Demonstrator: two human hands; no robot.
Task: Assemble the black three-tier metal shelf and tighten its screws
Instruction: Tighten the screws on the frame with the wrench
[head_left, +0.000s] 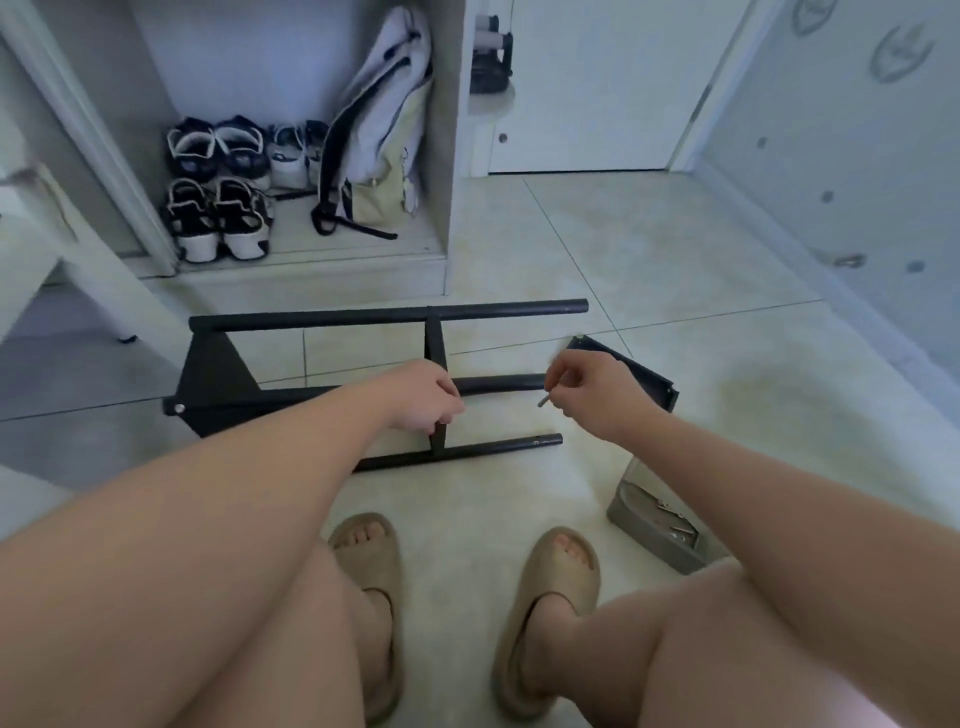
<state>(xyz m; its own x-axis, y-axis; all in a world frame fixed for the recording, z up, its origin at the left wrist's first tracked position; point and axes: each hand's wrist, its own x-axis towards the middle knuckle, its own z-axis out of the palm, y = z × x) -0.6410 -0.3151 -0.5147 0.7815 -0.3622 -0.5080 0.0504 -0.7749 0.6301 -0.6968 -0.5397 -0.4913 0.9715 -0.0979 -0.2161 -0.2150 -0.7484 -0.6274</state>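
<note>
The black metal shelf frame (332, 318) lies on its side on the tiled floor, three tubes pointing right and a triangular tier plate (215, 384) fixed at their left ends. My left hand (423, 396) grips the frame's middle plate where it meets the centre tube. My right hand (592, 394) hovers just right of that tube's open end and pinches a small silver screw (544, 400). A loose black tier plate (647, 382) lies partly hidden behind my right hand.
A grey tray (631, 514) holding several screws sits on the floor under my right forearm. My feet in tan slippers (561, 582) are below the frame. An open cabinet with shoes (218, 218) and a backpack (382, 130) stands behind it; a white door (597, 88) is at the back right.
</note>
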